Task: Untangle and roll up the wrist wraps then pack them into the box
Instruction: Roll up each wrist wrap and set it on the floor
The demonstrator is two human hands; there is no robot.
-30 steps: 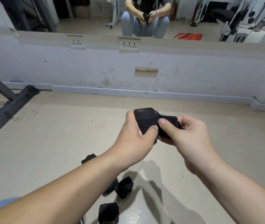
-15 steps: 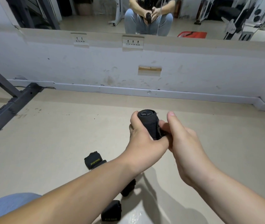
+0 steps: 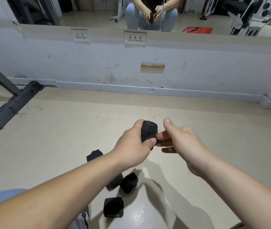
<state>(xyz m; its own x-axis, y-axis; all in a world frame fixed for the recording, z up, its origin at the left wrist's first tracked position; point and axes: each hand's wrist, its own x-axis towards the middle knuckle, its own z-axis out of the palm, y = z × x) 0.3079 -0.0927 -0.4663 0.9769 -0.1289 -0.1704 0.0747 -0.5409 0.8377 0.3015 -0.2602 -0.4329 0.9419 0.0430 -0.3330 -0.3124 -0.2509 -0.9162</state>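
A black rolled wrist wrap (image 3: 148,132) stands upright above the floor, and my left hand (image 3: 134,146) grips it with fingers and thumb curled round it. My right hand (image 3: 179,141) is just to its right, fingertips touching the roll's lower side, thumb raised straight. Several more rolled black wraps lie on the floor below my arms: one roll (image 3: 94,155) at the left, a second roll (image 3: 129,182) in the middle, a third roll (image 3: 113,207) nearest me. No box is in view.
A grey metal rack frame (image 3: 7,106) crosses the floor at the left. Ahead stands a white wall (image 3: 197,66) with a skirting board and a mirror (image 3: 151,12) showing a seated person. My knee (image 3: 0,195) shows at bottom left.
The wrap went from lying flat between both hands to standing upright as a tight roll in my left hand. My right hand has drawn away to the right; only its fingertips touch the roll.
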